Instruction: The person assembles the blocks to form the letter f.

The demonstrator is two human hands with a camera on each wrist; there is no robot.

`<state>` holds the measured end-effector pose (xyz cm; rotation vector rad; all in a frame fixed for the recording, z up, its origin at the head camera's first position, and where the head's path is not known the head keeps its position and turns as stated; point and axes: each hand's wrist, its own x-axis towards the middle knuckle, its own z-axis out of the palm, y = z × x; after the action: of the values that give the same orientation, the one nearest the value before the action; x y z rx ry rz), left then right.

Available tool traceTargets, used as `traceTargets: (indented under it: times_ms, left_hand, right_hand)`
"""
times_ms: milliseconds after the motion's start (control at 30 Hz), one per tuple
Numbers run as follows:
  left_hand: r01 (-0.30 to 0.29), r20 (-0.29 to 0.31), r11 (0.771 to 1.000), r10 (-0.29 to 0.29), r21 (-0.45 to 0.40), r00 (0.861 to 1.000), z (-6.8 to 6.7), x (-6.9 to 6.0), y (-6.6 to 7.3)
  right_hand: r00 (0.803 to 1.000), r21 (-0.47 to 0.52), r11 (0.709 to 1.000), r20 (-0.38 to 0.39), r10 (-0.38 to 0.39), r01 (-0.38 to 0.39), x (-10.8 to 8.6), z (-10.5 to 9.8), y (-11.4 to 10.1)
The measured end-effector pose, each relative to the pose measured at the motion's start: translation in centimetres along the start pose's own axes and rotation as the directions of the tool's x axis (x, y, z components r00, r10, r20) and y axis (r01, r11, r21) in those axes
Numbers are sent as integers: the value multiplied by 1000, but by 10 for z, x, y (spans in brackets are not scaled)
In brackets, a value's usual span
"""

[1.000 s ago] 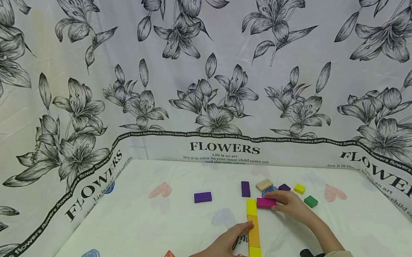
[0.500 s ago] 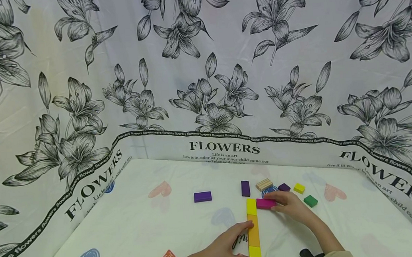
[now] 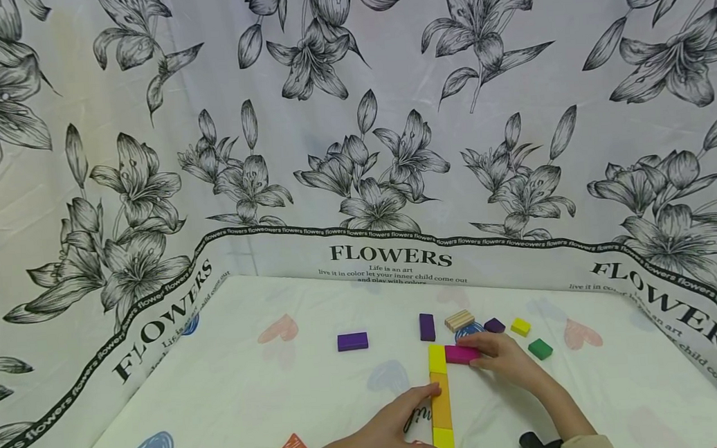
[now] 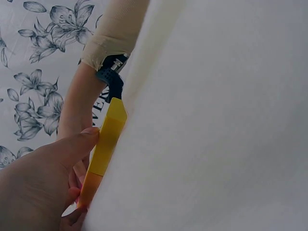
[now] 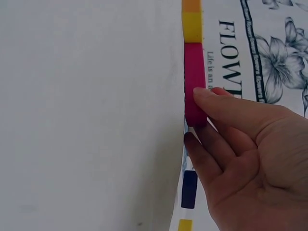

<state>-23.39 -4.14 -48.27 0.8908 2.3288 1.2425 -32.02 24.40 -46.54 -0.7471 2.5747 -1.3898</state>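
Head view: angled right hand (image 3: 500, 357) pinches magenta block (image 3: 459, 354).

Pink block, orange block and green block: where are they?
Pink block (image 5: 194, 72), right wrist view, middle of its long face.
Orange block (image 3: 442, 404), head view, middle of its top.
Green block (image 3: 539, 347), head view, middle of its top.

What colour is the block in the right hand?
Magenta; the block in the right hand shows best in the right wrist view.
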Motion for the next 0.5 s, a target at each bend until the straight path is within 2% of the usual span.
traceTargets:
  times_ms: [267, 500]
  left_hand:
    - [-2, 1, 1000, 2, -6, 1000, 0, 1, -2]
    - [-18, 1, 1000, 18, 2, 1000, 0, 1, -3]
  right_hand:
    - [999, -21, 999, -2, 32, -32, 1, 0, -1]
    - [1000, -42, 999, 9, 16, -16, 2, 2, -2]
